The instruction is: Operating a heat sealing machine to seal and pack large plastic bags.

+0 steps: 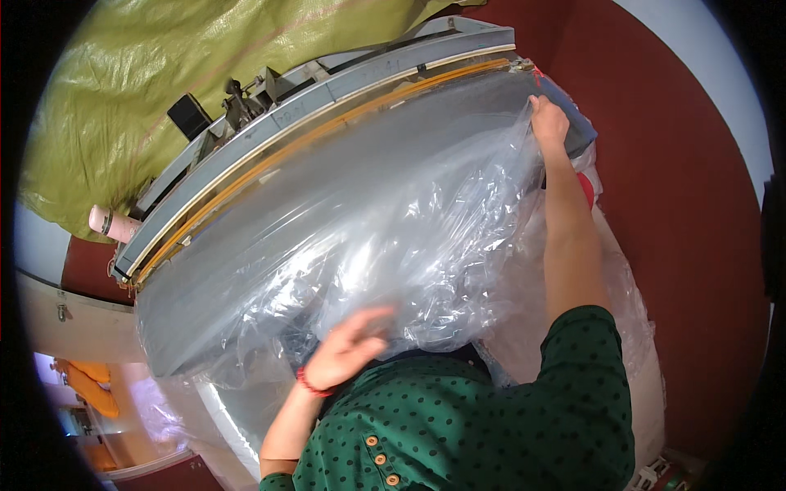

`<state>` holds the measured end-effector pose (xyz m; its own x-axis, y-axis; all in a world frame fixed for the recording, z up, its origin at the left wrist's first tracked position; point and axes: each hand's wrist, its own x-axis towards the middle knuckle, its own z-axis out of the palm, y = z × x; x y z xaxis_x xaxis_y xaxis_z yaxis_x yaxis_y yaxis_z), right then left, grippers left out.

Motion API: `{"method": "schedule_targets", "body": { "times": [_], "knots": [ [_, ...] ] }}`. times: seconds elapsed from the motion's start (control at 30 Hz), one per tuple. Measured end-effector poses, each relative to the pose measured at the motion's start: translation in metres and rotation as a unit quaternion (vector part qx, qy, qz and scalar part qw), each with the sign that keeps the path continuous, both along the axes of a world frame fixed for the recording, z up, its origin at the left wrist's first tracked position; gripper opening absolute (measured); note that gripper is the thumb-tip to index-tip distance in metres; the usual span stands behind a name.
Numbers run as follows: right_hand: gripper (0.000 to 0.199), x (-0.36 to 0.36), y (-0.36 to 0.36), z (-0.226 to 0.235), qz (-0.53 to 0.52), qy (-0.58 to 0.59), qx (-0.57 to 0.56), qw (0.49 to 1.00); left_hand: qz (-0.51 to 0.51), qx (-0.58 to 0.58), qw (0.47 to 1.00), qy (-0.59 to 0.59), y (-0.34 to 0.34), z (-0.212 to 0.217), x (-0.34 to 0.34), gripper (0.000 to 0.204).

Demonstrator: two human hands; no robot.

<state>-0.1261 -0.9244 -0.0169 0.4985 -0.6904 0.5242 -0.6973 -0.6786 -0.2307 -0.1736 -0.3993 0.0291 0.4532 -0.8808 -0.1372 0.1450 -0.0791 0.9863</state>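
A large clear plastic sheet (pixel 426 237) lies crinkled and shiny over a grey work surface (pixel 327 164) and hangs toward my body. Out at the far right corner, my right hand (pixel 548 121) is closed in a pinch on the sheet's edge, which is drawn up into folds there. My left hand (pixel 352 348), with a red beaded bracelet (pixel 315 382) at its wrist, is over the near part of the sheet. Its fingers are stretched out and a little blurred by motion; nothing shows in them. Whether it touches the plastic I cannot tell.
Along the far side of the surface runs a long grey metal frame (pixel 327 96) with orange strips (pixel 360 114). A black box-shaped part (pixel 189 116) and a pink bottle (pixel 115 222) are by the frame. Yellow-green sheeting (pixel 164 65) covers the area beyond. Red-brown floor (pixel 679 245) lies right.
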Motion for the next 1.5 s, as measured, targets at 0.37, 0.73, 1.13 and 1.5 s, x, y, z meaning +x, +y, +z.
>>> {"method": "schedule_targets", "body": {
  "times": [0.37, 0.73, 1.13, 1.5],
  "knots": [
    [0.036, -0.007, -0.013, 0.001, -0.014, -0.044, 0.102, 0.994, 0.069, 0.076, 0.988, -0.115, 0.034, -0.009, 0.014, 0.005],
    [0.032, -0.007, -0.005, -0.001, 0.009, -0.008, 0.075, 0.997, 0.198, 0.230, 0.939, -0.160, 0.136, 0.072, 0.012, 0.028],
    [0.035, 0.004, -0.021, -0.012, 0.024, 0.045, 0.025, 0.998, 0.576, 0.262, 0.451, -0.630, 0.287, 0.140, 0.069, 0.009],
    [0.037, 0.003, -0.013, -0.008, 0.015, 0.037, 0.025, 0.999, 0.204, 0.396, 0.695, -0.564, 0.213, 0.026, 0.146, 0.043]
  ]
}}
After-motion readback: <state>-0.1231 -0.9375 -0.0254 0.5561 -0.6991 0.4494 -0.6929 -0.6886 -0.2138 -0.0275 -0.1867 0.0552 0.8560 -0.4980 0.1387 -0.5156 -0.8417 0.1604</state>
